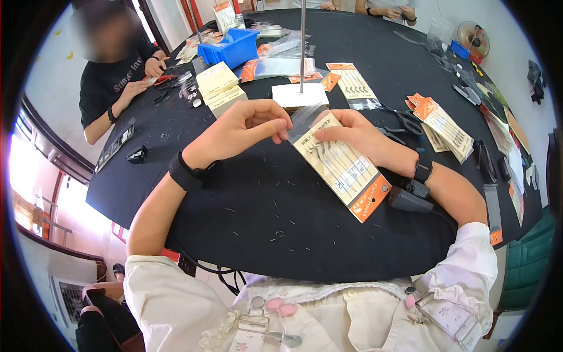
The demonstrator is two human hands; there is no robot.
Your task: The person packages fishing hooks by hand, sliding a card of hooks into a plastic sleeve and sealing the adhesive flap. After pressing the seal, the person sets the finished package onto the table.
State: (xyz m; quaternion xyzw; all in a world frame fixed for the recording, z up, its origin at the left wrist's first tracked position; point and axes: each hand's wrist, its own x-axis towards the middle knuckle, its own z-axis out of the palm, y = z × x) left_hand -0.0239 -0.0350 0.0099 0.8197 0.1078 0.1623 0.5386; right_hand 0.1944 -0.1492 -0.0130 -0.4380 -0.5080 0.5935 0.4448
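Observation:
My right hand (358,138) grips a fishing hook card (340,161), thumb on its face. The card is cream with an orange end printed "Fishing Hooks", and it slants over the black table. Several hooks on lines lie along it. A clear plastic sleeve (303,122) sticks out past the card's upper end. My left hand (249,126) is closed, with thumb and forefinger pinched at the edge of that sleeve. Just beyond my hands, a white block (287,96) holds an upright metal rod (302,47).
Stacked cream cards (220,85) stand left of the block. A blue bin (231,48) sits behind them. Finished-looking hook packets (446,126) and black scissors (407,122) lie at right. A co-worker (117,70) handles small things at left. Line scraps (278,234) dot the black cloth.

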